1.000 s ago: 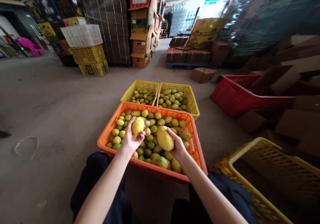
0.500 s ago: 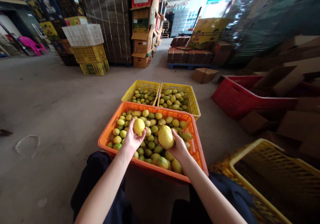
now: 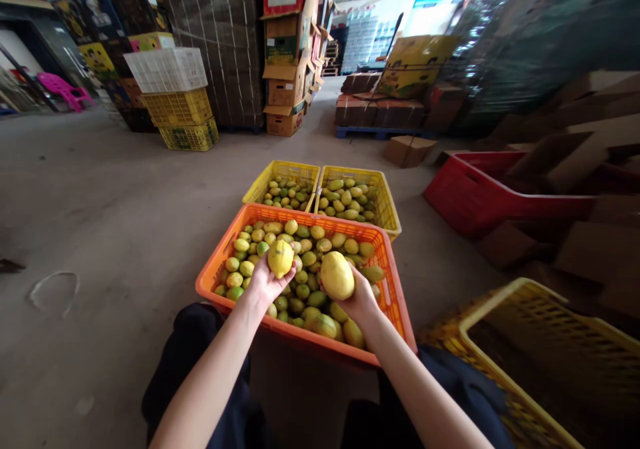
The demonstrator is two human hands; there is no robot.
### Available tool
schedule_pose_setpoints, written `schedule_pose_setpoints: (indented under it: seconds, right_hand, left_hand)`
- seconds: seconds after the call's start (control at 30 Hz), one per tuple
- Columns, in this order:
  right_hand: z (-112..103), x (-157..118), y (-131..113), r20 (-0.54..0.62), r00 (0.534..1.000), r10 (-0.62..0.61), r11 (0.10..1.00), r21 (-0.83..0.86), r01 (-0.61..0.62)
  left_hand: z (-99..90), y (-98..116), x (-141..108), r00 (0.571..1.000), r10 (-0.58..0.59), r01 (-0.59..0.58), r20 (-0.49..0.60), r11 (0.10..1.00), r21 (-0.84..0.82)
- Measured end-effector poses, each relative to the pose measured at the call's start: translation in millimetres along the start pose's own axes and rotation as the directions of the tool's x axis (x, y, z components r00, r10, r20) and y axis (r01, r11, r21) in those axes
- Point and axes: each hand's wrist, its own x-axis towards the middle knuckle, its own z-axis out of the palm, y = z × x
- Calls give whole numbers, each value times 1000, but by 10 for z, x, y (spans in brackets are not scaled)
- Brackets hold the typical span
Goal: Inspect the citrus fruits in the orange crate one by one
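Observation:
In my left hand (image 3: 265,287) rests a small yellow lemon (image 3: 281,259), its pointed tip turned down toward me and dark marks on its skin. My right hand (image 3: 363,297) is wrapped round a larger, paler yellow lemon (image 3: 337,275), with most fingers hidden behind it. Both hands are over an orange plastic crate (image 3: 220,264), which holds many yellow and green lemons (image 3: 325,326) of mixed sizes. The two held fruits are apart from each other, side by side above the pile.
Two yellow crates (image 3: 391,202) of similar fruit stand just behind the orange one. A yellow crate (image 3: 500,299) is at my right, with a red bin (image 3: 465,189) of cardboard beyond it. Stacked crates (image 3: 177,107), carton piles (image 3: 284,92) and a loaded blue pallet (image 3: 370,133) stand farther back.
The left lemon has turned, so its tip and dark marks now show. My right hand has rotated the larger lemon and shifted it slightly right.

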Motion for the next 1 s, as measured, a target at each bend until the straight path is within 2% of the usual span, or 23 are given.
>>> schedule_pose_setpoints:
  seconds: [0.1,0.23,0.4,0.53,0.6,0.73,1.0]
  right_hand:
    - [20,-29,-21,-1,1000,-4,1000,20,4]
    - [18,-57,-70,28,999,43,998,37,-44]
    - [-19,-52,-69,119,990,73,997,11,-75]
    - [-40,-66,-38,301,948,102,994,12,-111]
    - [-44,-78,-20,336,936,106,990,54,-132]
    - [-23,-98,19,268,959,97,980,142,-139]
    - [11,-81,68,156,978,139,970,178,-167]
  left_hand:
    - [46,-5,-18,1000,-24,24,1,999,24]
    - [92,1,-53,998,-22,22,-51,1000,9]
    - [74,40,-71,986,-168,168,12,985,-43]
    - [66,15,-53,995,-99,99,-1,993,-71]
    - [75,-8,-40,999,-51,49,-10,992,-112]
    - [83,-28,-15,998,-69,66,-12,987,-148]
    - [30,-41,53,982,-186,186,-33,983,-8]
